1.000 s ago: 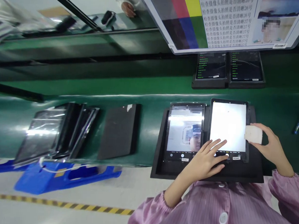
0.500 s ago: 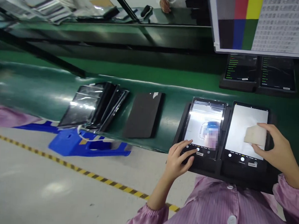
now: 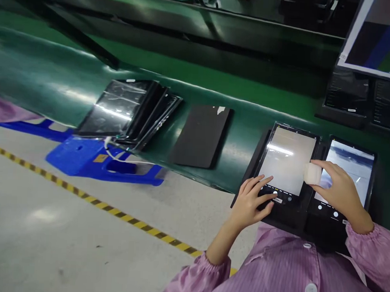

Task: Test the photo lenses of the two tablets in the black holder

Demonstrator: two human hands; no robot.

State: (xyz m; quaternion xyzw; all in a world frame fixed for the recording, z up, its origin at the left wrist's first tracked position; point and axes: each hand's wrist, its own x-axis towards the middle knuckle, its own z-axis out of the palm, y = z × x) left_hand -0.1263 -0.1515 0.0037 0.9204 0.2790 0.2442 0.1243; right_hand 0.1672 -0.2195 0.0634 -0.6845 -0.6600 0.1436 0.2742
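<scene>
Two lit tablets lie side by side in a black tray (image 3: pixel 323 229) on the green conveyor belt (image 3: pixel 242 105). My left hand (image 3: pixel 250 204) rests with spread fingers on the bottom edge of the left tablet (image 3: pixel 286 160), fingertips at its on-screen buttons. My right hand (image 3: pixel 338 191) holds a small white pad (image 3: pixel 312 173) over the gap between the left tablet and the right tablet (image 3: pixel 351 163). Both arms wear pink striped sleeves.
A black flat pad (image 3: pixel 202 135) lies on the belt to the left. Further left leans a stack of several wrapped dark tablets (image 3: pixel 128 111) above a blue plastic stand (image 3: pixel 94 161). Two dark tablets (image 3: pixel 365 101) sit under a colour test chart (image 3: pixel 377 42) at the back right.
The view has swung left and down. My left hand went from the right tablet to the left tablet's bottom edge. My right hand carried the white pad leftwards off the right screen.
</scene>
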